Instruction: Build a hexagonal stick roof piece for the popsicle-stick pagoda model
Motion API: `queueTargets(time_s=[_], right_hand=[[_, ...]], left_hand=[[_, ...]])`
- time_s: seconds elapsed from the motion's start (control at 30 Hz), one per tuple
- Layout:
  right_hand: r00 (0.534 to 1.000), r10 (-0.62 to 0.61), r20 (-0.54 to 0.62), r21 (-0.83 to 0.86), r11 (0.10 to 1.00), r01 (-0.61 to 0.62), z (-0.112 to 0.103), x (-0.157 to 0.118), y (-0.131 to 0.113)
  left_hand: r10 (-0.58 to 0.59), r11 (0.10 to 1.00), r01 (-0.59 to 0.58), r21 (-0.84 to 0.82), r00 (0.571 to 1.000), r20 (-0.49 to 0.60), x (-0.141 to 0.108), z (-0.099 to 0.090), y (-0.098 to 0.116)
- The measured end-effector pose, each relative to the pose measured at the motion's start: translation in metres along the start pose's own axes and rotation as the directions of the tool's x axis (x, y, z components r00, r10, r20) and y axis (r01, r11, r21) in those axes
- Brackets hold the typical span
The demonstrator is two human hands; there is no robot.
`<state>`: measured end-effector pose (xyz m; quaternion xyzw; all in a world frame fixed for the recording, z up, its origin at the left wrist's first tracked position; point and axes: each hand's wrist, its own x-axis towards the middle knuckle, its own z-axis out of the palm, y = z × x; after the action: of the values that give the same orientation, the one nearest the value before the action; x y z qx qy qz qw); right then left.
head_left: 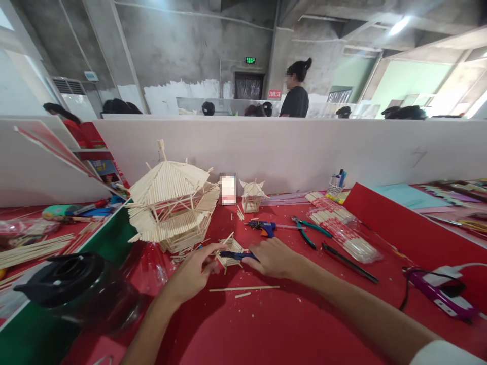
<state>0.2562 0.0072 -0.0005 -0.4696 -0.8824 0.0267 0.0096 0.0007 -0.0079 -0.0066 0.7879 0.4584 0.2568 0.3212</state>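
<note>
Holding in the right hand (276,257): a dark blue hand tool (239,255), fingers closed around its handle end, tool extended leftward across the small stick frame (234,244). Touching the left side of that frame with the left hand (198,263), fingers curled and narrowly spaced near the tool's far end; cannot tell whether pinching frame, tool or both. Locating the small stick frame: on the red tabletop (213,324), between both hands, partly hidden by fingers and tool.

Noted just in front of the frame, on the near side: a long loose stick (245,289), lying crosswise, with a short stick piece (242,295) beside it. Noted to the left and beyond: a large two-tiered stick pavilion (171,185), upright. Noted beyond the frame: a miniature stick pavilion (251,197), also upright, and a blue glue gun (262,225) with orange trigger.

Recorded to the right: green-handled pliers (304,237) with handles spread, a black utility knife (350,263) lying diagonally, clear packets of sticks (352,239), and a purple power strip (437,294). Recorded at near left: a dark-lidded jug (99,289). Observed beyond the white partition (304,147): a standing person in black (296,96).
</note>
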Motion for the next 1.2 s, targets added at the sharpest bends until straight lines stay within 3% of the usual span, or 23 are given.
queueTargets(time_s=[0.17,0.3,0.47,0.63,0.87,1.07,1.2], right_hand=[[0.981,0.175,-0.084,0.084,0.982,-0.168,-0.005,-0.024,0.032],[0.897,0.407,-0.174,0.068,0.913,-0.401,0.002,-0.039,0.063],[0.852,0.473,-0.225,-0.119,0.854,-0.506,0.022,-0.058,0.098],[0.846,0.495,-0.198,-0.149,0.838,-0.525,0.034,-0.073,0.118],[0.873,0.446,-0.198,-0.178,0.859,-0.48,0.04,-0.069,0.125],[0.906,0.366,-0.212,-0.144,0.905,-0.399,0.044,-0.063,0.128],[0.902,0.315,-0.296,-0.023,0.942,-0.336,0.03,-0.053,0.105]], left_hand=[[0.067,0.951,-0.056,0.304,0.997,-0.026,0.0,-0.009,-0.017],[-0.047,0.862,0.049,0.504,0.999,-0.017,0.0,-0.012,-0.031],[-0.186,0.769,0.145,0.623,0.983,0.001,0.001,-0.014,-0.029],[-0.291,0.732,0.218,0.645,0.957,0.008,0.0,-0.019,-0.018],[-0.346,0.698,0.238,0.675,0.938,0.028,-0.003,-0.024,-0.01],[-0.183,0.769,0.188,0.611,0.98,-0.071,-0.004,-0.021,-0.017],[-0.075,0.86,0.149,0.489,0.983,-0.169,-0.002,-0.016,-0.015]])
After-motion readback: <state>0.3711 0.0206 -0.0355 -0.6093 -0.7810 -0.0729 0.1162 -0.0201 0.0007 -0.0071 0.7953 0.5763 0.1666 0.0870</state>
